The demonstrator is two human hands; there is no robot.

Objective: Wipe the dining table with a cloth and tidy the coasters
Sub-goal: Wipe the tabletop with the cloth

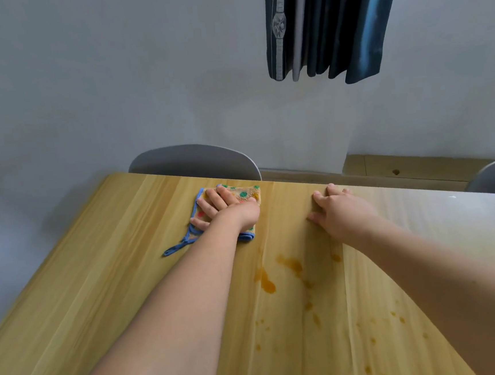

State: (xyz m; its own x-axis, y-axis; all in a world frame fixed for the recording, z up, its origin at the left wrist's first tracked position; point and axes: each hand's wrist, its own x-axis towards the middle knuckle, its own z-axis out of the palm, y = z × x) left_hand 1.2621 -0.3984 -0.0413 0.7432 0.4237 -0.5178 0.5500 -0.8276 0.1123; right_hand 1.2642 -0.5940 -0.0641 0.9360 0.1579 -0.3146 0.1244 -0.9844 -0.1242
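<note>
A: What does the cloth look like?

B: It is a small folded terry cloth, tan-orange, dotted with green and a few red spots, edged in blue binding. A thin blue loop of that binding trails off its near-left corner onto the wood.

A: And where is it?

B: On the pale yellow wooden tabletop, close to the far edge, just in front of the grey rounded chair back that stands behind that edge.

A: Which hand is on it?

B: The left hand. It lies flat on top of the cloth, palm down, fingers spread and pointing toward the far edge. The grip is wide, pressing rather than pinching; the cloth shows beyond the fingertips and beside the wrist.

A: The other hand?

B: The right hand rests to the right of the cloth, well apart from it, palm down on bare wood with fingers splayed. Its grip is wide too, holding nothing.

A: Anything on the wood?

B: Orange-brown liquid stains lie nearer the person than the cloth, between the two forearms: a couple of larger blotches and a scatter of small drops further toward the near edge. Right of the cloth, the far-right part of the surface is washed out by glare.
</note>
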